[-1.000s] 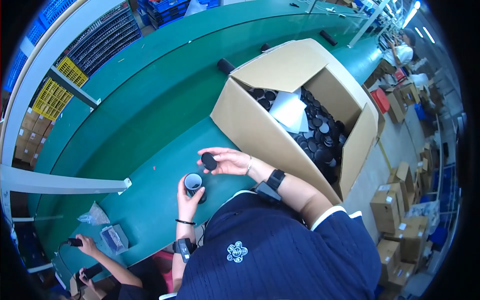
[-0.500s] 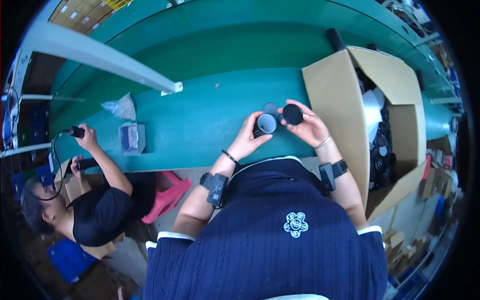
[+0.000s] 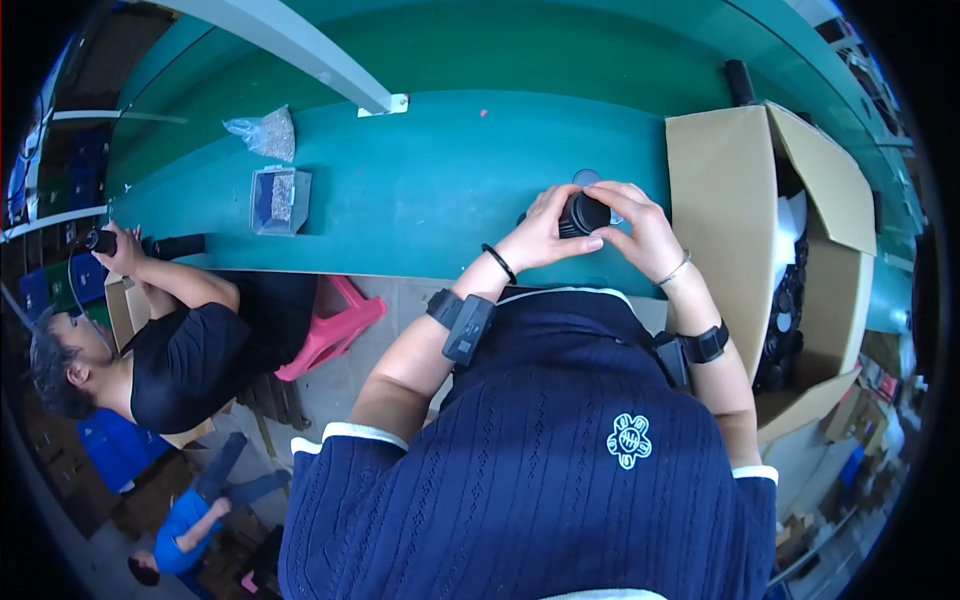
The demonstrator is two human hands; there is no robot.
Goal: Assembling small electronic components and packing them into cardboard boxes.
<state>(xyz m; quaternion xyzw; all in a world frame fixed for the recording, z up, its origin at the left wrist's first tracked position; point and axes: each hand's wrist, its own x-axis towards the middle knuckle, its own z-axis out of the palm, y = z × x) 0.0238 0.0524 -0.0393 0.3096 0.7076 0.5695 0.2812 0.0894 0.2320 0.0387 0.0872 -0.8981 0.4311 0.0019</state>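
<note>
Head view: one black cylindrical part (image 3: 582,213), held over the green table (image 3: 430,190) just left of the open cardboard box (image 3: 725,210), its round end facing up toward the camera. Left hand (image 3: 545,232) curled against its left side, right hand (image 3: 640,228) cupped over its right side and top; both touching, neither nearer. Further black parts (image 3: 785,320) lie inside the box.

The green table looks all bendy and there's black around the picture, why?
Head view: the fisheye lens curves the green table edges and the white bar toward the rim, leaving black corners. Middle stays sharp: both hands, left hand and right hand, around the black round part. Lighting is even, without glare.
</note>
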